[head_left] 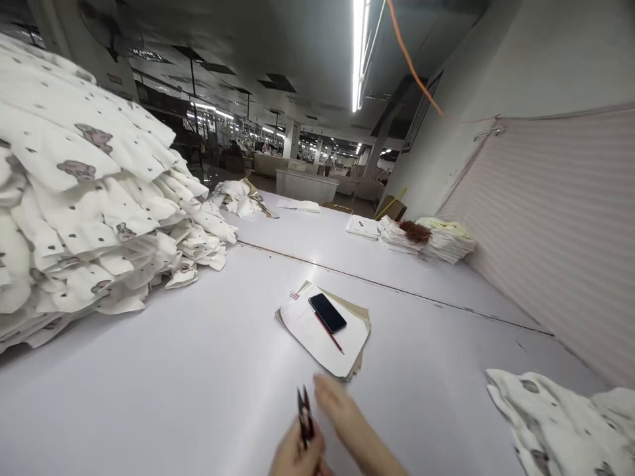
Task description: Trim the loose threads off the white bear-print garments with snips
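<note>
My left hand is closed around a pair of thread snips, its two dark pointed blades aimed away from me and slightly apart. Just to the right is my right hand, somewhat blurred, with fingers stretched out and nothing visible in them. Beyond both hands lies a stack of white and tan paper or card sheets on the pale table. A black phone and a red pencil rest side by side on the top sheet.
A tall heap of white printed fabric fills the left side. More printed fabric lies at the lower right. Folded white stacks stand at the far right, beside a striped cloth hung on the wall. A seam crosses the tabletop.
</note>
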The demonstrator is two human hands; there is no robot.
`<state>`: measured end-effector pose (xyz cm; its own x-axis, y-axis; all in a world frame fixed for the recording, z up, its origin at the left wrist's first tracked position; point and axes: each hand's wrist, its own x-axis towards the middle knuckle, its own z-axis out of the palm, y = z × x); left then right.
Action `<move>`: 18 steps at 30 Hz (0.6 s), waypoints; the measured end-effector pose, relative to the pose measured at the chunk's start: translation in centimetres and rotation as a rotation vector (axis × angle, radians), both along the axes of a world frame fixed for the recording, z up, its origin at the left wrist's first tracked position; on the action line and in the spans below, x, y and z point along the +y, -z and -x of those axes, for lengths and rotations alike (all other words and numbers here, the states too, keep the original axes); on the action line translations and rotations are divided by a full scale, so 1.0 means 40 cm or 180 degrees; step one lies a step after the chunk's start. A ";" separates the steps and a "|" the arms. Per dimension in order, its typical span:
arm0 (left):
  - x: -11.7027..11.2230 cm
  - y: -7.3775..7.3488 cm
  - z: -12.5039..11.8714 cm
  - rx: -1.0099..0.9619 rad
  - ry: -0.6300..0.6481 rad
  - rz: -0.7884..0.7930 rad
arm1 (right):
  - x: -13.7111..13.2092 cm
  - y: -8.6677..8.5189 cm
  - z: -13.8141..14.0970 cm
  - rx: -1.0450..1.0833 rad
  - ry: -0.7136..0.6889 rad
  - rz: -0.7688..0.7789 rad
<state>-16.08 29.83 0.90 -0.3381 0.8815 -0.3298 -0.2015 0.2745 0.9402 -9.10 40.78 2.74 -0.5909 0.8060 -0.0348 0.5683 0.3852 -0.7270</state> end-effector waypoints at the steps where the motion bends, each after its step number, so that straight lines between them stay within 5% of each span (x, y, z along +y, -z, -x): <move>1: 0.014 0.027 0.065 0.0011 -0.0179 0.0013 | 0.054 0.022 0.056 -0.0098 0.0180 -0.0124; 5: 0.077 0.099 0.257 0.0107 -0.0678 -0.0016 | 0.238 0.111 0.181 -0.0645 0.0813 -0.0414; 8: 0.128 0.116 0.335 0.0330 -0.0726 -0.0038 | 0.286 0.154 0.191 -0.0757 0.0994 -0.0499; 14: 0.248 0.118 0.391 0.1366 -0.0721 -0.0152 | 0.311 0.141 0.174 0.0102 0.0864 -0.0276; 18: 0.350 0.133 0.403 0.1965 -0.0655 -0.0174 | 0.321 0.198 0.218 0.0824 0.0593 0.0120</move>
<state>-32.21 43.84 -4.43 -0.6145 0.7886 0.0226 0.3368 0.2363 0.9114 -17.84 53.61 -5.19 -0.4263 0.9022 0.0655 0.4209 0.2619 -0.8685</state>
